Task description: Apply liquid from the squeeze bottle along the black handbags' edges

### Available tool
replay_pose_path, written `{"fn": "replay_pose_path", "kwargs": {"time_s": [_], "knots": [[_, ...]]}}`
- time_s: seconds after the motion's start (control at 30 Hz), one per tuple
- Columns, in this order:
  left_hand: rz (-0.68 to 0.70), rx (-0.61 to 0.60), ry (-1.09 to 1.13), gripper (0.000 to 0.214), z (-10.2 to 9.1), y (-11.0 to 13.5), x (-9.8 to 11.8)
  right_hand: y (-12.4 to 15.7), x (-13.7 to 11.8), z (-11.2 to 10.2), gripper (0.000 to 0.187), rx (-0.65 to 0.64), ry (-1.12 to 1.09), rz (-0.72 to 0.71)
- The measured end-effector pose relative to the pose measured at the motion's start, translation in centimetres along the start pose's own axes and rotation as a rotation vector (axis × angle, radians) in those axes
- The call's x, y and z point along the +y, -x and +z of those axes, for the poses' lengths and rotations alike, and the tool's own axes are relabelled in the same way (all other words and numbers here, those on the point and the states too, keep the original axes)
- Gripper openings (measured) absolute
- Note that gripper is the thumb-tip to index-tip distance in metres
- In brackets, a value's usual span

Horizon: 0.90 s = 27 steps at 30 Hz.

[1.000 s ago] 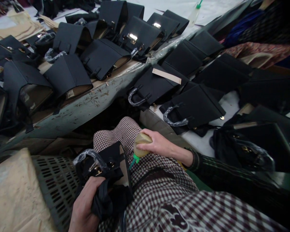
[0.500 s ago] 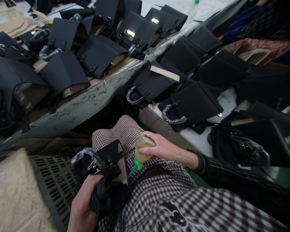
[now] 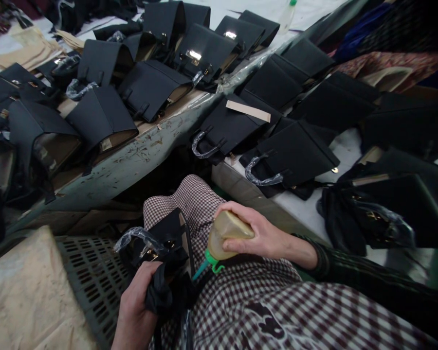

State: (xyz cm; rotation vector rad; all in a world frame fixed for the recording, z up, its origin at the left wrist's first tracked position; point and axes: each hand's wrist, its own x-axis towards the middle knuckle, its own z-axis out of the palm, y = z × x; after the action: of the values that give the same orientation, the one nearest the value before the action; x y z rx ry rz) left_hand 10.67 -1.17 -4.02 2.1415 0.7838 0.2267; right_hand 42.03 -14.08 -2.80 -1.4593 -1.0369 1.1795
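A black handbag (image 3: 166, 231) rests on the lap, its handle wrapped in clear plastic and gold hardware on its front. My left hand (image 3: 136, 301) is closed on the bag's black fabric at the lower left. In my right hand (image 3: 261, 233) is a squeeze bottle (image 3: 226, 236) of yellowish liquid, tilted down to the left. Its green cap and thin teal nozzle point at the bag's right edge. Whether the tip touches the bag, I cannot tell.
Several black handbags (image 3: 102, 114) line the table (image 3: 138, 155) ahead, and more bags (image 3: 295, 150) lie on the right-hand surface. A plastic crate (image 3: 95, 272) and a stained tan block (image 3: 25, 291) stand at my left. A green-capped bottle (image 3: 287, 17) is at the back.
The bottle and my right hand have shifted slightly right and down, and the bottle leans more to the side. My left hand keeps its hold on the bag. The view has shifted slightly.
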Motion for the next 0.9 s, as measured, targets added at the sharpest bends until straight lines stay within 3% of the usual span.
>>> {"fn": "replay_pose_path", "kwargs": {"time_s": [0.13,0.37,0.6,0.7,0.77,0.8,0.83,0.9], "knots": [[-0.032,0.017,0.0,0.023,0.1,0.0,-0.1,0.1,-0.1,0.0,0.049,0.047,-0.015,-0.048],[-0.035,0.074,0.025,0.018,-0.2,0.0,-0.3,0.3,2.2,1.1,0.045,0.181,-0.168,0.053],[-0.191,0.101,-0.059,0.019,-1.0,-0.8,0.4,0.9,3.6,2.0,0.03,0.253,-0.988,0.228],[-0.41,0.145,-0.386,0.028,-3.4,-2.0,1.6,0.7,3.2,1.3,0.037,0.16,-1.287,0.241],[-0.533,0.266,-0.55,0.037,-5.7,-2.9,2.6,0.5,2.9,0.9,0.046,0.04,-1.343,0.194],[-0.569,0.373,-0.53,0.04,-6.9,-3.3,3.0,0.5,2.7,0.8,0.051,-0.029,-1.339,0.162],[-0.592,0.493,-0.412,0.041,-8.0,-3.5,3.4,0.6,2.5,0.9,0.055,-0.095,-1.327,0.134],[-0.582,0.735,0.036,0.035,-9.7,-3.4,3.9,1.0,2.1,1.4,0.06,-0.204,-1.31,0.12]]}}
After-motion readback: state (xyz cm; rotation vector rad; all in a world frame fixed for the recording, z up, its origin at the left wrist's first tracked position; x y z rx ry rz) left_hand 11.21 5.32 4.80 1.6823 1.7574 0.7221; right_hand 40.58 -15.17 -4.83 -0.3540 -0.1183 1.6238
